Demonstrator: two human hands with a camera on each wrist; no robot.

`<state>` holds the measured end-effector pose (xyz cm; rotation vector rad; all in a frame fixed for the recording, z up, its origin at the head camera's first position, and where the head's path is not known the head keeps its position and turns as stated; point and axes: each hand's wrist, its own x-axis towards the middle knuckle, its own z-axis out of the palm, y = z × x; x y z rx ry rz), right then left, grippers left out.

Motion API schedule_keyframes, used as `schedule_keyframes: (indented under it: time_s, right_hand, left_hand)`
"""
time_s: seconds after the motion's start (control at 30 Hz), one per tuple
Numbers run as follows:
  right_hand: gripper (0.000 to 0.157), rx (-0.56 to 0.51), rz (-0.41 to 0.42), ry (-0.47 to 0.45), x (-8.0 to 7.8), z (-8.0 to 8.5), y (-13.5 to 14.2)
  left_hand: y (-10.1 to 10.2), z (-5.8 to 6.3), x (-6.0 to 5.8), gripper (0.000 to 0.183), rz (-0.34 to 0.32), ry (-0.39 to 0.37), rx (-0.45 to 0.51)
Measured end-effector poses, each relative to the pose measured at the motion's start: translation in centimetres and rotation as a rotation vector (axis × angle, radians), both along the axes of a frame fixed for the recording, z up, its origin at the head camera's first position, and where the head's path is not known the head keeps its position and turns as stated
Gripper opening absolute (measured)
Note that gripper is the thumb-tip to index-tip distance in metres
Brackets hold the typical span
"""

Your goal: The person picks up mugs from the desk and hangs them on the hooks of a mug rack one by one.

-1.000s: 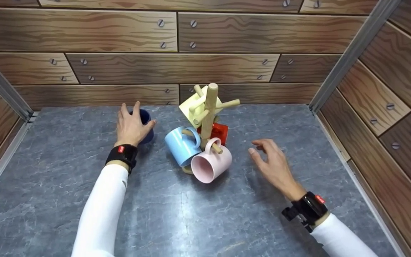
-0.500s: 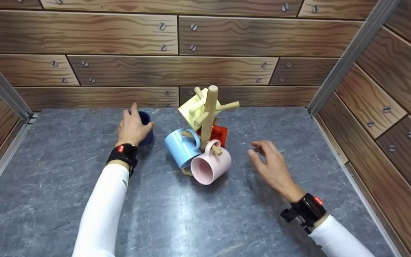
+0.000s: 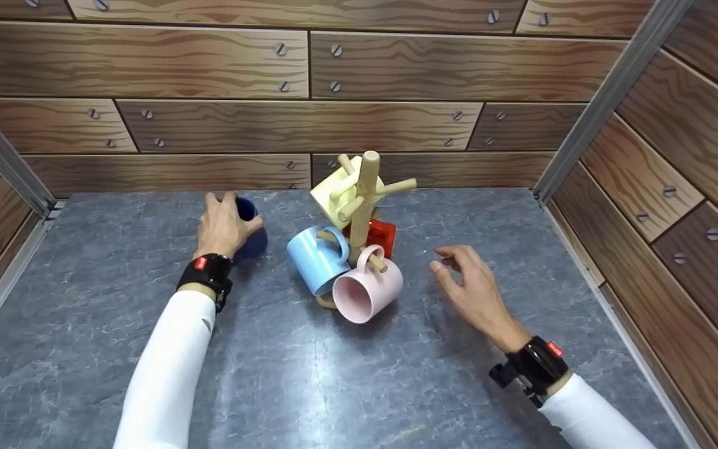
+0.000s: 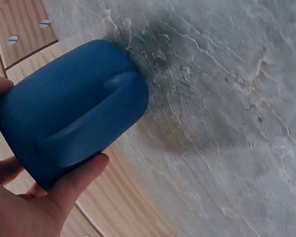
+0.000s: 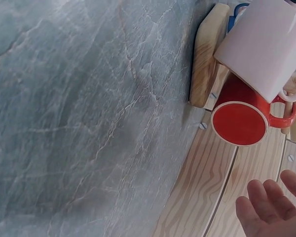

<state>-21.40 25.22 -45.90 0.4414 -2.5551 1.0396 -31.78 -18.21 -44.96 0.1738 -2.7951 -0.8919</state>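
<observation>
At the back left, my left hand (image 3: 219, 227) grips a dark blue mug (image 3: 253, 234) near its rim, fingers on one side and thumb on the other. The left wrist view shows the thumb beside the handle of that blue mug (image 4: 74, 98). My right hand (image 3: 471, 290) hovers right of a wooden mug tree (image 3: 366, 187), holding nothing, fingers loosely bent. On its pegs hang a light blue mug (image 3: 312, 259), a pink mug (image 3: 381, 284), a red mug (image 3: 384, 236) and a pale yellow mug (image 3: 334, 190). The red one is partly hidden in the head view.
A grey marbled tabletop (image 3: 309, 386) lies under everything. Wood-patterned walls (image 3: 222, 125) close it in at the back and sides, with metal posts (image 3: 608, 93) at the corners. One bare peg (image 3: 399, 186) of the tree points right.
My left hand's raised fingers have come down around the dark blue mug's rim, and the hand has shifted slightly left. The right hand and the hanging mugs look much the same.
</observation>
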Motion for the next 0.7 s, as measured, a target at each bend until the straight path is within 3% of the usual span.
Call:
schedule_keyframes:
  time_s: [0.33, 0.7]
  right_hand:
    - [0.034, 0.011, 0.014, -0.005, 0.0, 0.2, -0.1]
    - [0.033, -0.008, 0.024, 0.004, 0.2, 0.3, -0.3]
  left_hand:
    - [-0.3, 1.5, 1.0, 0.077, -0.032, -0.022, 0.022]
    - [-0.2, 3.0, 2.5, 0.077, -0.065, 0.008, -0.027]
